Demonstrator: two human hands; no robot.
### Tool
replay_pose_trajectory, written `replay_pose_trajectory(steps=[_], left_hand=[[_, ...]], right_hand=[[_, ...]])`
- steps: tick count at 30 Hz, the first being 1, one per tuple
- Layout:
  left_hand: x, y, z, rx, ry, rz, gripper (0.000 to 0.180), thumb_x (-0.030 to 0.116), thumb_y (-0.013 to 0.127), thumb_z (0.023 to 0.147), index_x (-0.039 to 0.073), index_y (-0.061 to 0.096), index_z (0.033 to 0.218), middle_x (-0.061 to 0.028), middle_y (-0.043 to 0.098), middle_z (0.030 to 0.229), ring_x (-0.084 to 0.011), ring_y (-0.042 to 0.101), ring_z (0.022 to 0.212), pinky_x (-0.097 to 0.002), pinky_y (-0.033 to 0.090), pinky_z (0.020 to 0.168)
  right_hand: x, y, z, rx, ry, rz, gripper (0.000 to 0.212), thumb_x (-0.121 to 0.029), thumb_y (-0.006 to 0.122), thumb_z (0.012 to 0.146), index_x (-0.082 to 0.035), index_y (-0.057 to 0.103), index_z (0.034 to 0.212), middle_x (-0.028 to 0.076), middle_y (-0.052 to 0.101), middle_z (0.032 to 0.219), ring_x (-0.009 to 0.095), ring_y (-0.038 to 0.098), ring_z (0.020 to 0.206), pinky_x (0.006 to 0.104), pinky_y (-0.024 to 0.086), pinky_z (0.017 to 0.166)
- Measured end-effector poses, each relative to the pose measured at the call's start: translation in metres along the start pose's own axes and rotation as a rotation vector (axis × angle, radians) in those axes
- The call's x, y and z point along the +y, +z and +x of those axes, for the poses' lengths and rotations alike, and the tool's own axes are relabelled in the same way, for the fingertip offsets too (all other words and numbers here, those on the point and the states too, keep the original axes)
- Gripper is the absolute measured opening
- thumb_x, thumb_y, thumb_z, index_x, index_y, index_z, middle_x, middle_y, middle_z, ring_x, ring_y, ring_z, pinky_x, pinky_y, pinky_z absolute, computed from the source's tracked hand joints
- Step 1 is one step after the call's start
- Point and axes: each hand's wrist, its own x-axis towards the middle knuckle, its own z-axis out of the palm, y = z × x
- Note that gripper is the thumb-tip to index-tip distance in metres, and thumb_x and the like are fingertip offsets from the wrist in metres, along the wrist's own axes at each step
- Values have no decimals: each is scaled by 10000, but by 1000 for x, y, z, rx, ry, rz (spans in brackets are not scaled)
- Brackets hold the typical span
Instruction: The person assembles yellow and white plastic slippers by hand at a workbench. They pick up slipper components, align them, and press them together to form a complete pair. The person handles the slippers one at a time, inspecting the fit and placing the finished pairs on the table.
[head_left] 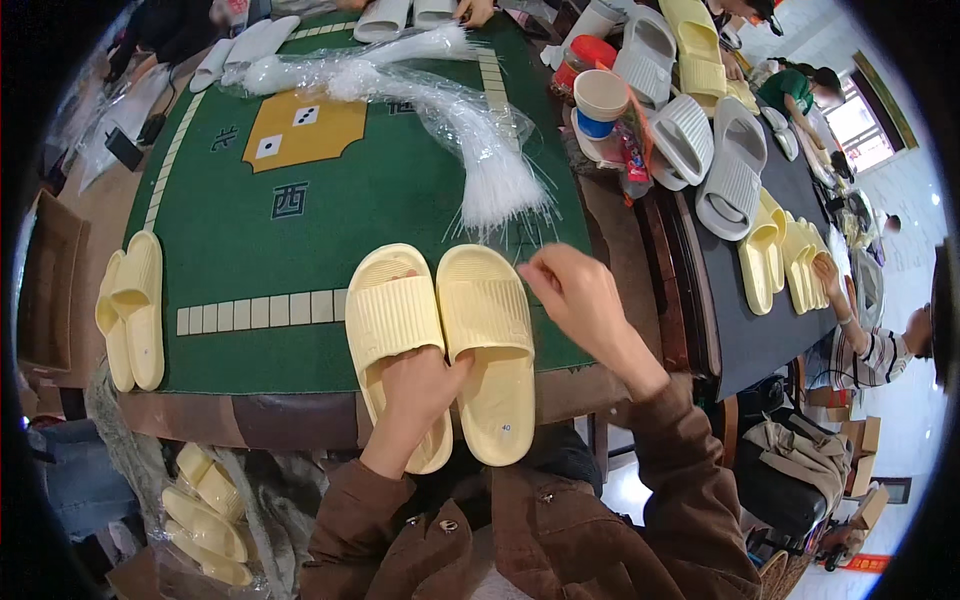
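Side by side at the front edge of the green table lie a left pale yellow slipper (398,312) and a right pale yellow slipper (488,315), toes pointing away. My left hand (418,385) reaches under the strap of the left slipper. Its fingertips show at the toe opening, and its thumb grips the inner edge of the right slipper. Just right of the right slipper's toe, my right hand (575,295) is raised with fingers pinched. Whatever it holds, if anything, is too fine to make out. Beyond it spreads a bundle of thin clear plastic strands (505,185) in plastic wrap.
Another yellow pair (145,310) stands at the table's left edge. A tub (600,98) and a red-lidded jar (590,55) sit at the right. Grey slippers (735,165) and yellow ones (762,250) line a dark table, where other people work. Bagged yellow slippers (205,520) lie lower left.
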Motion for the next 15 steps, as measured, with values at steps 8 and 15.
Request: replay_pose_trajectory(steps=[8,15], left_hand=[[6,1,4,5,-22,-2,468,404,623,828,-48,683,938,-229,687,820,-383,676,773,-472,525,737],[1,4,4,-31,-27,30,450,381,622,828,-46,676,961,-224,688,833,-386,672,762,-477,517,739]], right_hand=[[34,7,43,-464,203,-33,292,-318,717,804,-33,664,771,133,666,716,296,657,685,399,501,632],[43,16,33,-243,-34,34,236,-221,636,893,-9,636,788,120,678,737,228,688,702,352,514,593]])
